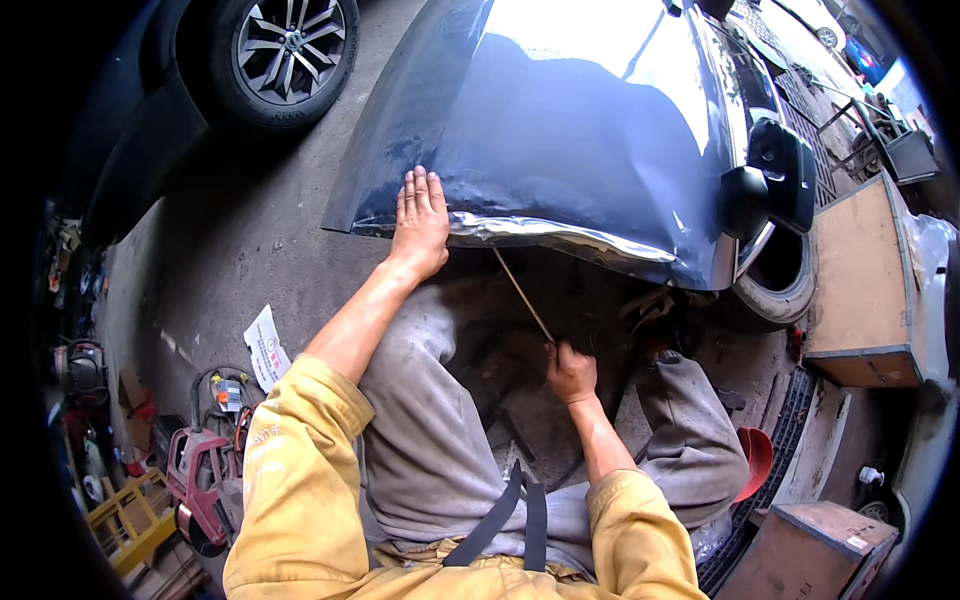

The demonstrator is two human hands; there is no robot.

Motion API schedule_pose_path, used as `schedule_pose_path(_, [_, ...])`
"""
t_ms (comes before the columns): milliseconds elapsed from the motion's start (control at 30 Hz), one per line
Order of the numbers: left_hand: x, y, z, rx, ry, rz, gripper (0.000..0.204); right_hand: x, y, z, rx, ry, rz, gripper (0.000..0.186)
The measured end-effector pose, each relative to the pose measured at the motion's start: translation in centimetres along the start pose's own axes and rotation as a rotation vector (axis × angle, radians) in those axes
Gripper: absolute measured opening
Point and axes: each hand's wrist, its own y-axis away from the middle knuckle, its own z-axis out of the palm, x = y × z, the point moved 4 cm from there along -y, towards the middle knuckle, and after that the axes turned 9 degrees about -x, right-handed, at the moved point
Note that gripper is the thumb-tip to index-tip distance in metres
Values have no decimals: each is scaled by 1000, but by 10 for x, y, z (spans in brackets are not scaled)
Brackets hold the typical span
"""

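A dark blue car door (560, 130) stands before me, a black side mirror (785, 175) at its right. Its near edge is crumpled, with a shiny, bent strip. My left hand (420, 225) rests palm down on the left part of this edge, fingers straight and flat on the paint. Lower and to the right, my right hand (572, 372) is closed around one end of a thin rod (521, 295). The rod slants up and left to the door's edge, where its far end goes out of sight underneath.
A dark car's wheel (290, 50) is at the upper left. A loose tyre (780, 285) and a wooden crate (862, 285) stand to the right, another box (815, 550) below. Lower left are a pink-framed machine (200, 470) and a yellow metal frame (135, 520).
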Motion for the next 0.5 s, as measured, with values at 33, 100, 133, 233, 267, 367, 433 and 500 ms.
schedule_pose_path(33, [-1,0,0,13,17,0,89,-3,2,-3,-57,-24,53,31])
schedule_pose_path(100, [1,-1,2,32,26,-3,88,-13,5,-17,-75,-38,97,30])
schedule_pose_path(133, [0,-2,1,36,14,-5,87,-20,2,-24,-77,-49,108,29])
schedule_pose_path(233, [2,0,-2,37,-37,-17,85,-42,4,-44,-143,-41,197,34])
schedule_pose_path(267, [1,0,0,89,-86,-16,76,-49,4,-49,-173,-43,246,35])
schedule_pose_path(367, [3,4,3,179,-126,-13,64,-75,9,-60,-238,-85,396,41])
schedule_pose_path(433, [16,13,-1,180,-149,0,62,-89,14,-65,-238,-118,462,43])
schedule_pose_path(500, [22,21,-1,211,-77,43,67,-102,16,-67,-239,-150,488,43])
